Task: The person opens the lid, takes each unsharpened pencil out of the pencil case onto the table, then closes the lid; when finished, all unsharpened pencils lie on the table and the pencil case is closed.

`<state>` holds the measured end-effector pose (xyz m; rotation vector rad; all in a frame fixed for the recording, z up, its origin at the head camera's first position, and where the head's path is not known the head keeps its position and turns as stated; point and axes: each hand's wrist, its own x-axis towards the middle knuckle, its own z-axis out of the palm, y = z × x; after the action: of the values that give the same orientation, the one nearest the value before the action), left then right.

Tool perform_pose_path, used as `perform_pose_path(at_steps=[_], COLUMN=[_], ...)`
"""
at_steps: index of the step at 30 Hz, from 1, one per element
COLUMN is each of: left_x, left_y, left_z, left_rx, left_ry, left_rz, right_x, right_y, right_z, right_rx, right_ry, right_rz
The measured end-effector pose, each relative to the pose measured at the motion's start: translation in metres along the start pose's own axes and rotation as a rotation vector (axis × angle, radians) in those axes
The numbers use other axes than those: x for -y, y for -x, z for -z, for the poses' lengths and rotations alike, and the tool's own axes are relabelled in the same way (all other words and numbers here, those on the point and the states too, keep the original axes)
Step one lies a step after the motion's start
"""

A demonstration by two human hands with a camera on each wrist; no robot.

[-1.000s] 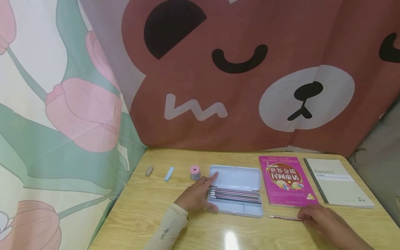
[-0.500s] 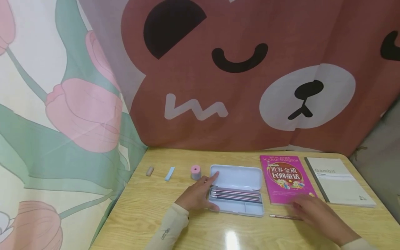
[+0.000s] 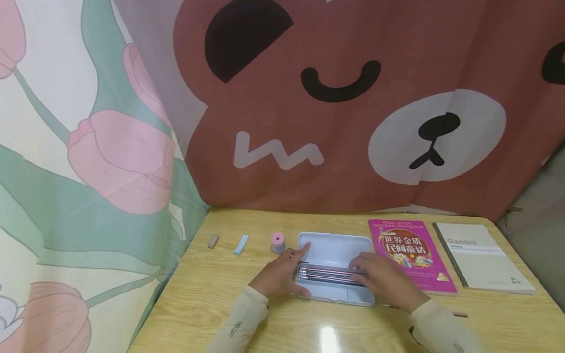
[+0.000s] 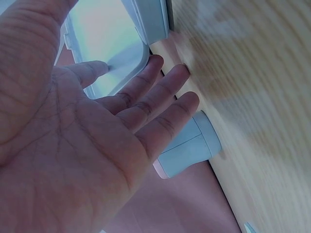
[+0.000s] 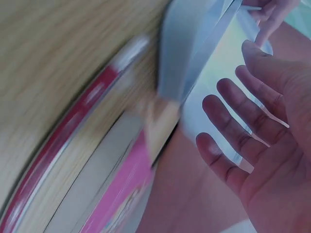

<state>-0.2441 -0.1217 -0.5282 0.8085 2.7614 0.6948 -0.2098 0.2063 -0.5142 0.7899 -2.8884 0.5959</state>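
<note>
The open pencil case (image 3: 335, 274) is set near the front middle of the wooden table (image 3: 212, 294), lid laid back flat, a row of pencils (image 3: 326, 273) seen in its tray. The left hand (image 3: 279, 275) is rested against the case's left end, fingers straight and relaxed, nothing gripped; the index fingertip is laid on the lid's left corner. The right hand (image 3: 383, 278) is held over the right part of the tray, fingers spread and extended, nothing pinched; whether the pencils are actually touched cannot be told. In the right wrist view the right hand's fingers (image 5: 228, 124) are seen open above the pale case (image 5: 209, 63).

A loose pencil (image 3: 456, 314) is left on the table in front of the pink book (image 3: 410, 255), mostly hidden by the right sleeve. A pink-topped sharpener (image 3: 278, 242) is placed just beside the left hand. Further left, a blue strip (image 3: 241, 244) and a small brown eraser (image 3: 213, 240) are laid. A grey notebook (image 3: 483, 264) is set right of the book.
</note>
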Motion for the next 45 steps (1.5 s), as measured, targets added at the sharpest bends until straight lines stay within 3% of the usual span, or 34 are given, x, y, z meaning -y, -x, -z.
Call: perform_pose_path(at_steps=[6,10,22,32,41,45], left_x=[0.0,0.0,-0.001,0.0,0.0,0.0], left_y=[0.0,0.0,0.002,0.001,0.002,0.003], left_z=[0.0,0.001,0.002,0.002,0.002,0.002], left_rx=[-0.004,-0.011,-0.022,-0.023,-0.019,-0.014], left_ry=[-0.012,-0.011,0.002,-0.007,0.007,0.007], left_rz=[-0.006,-0.02,-0.04,-0.044,-0.032,-0.023], right_x=[0.014,0.023,0.031,0.038,0.037,0.036], right_y=[-0.025,-0.035,-0.041,-0.046,-0.043,-0.039], right_z=[-0.021,-0.033,-0.043,-0.041,-0.042,-0.03], right_rx=[-0.028,-0.006,-0.062,0.023,-0.021,0.008], right_ry=[0.021,0.01,0.035,0.03,0.018,-0.059], right_rz=[0.099,0.119,0.196,0.118,0.168,0.117])
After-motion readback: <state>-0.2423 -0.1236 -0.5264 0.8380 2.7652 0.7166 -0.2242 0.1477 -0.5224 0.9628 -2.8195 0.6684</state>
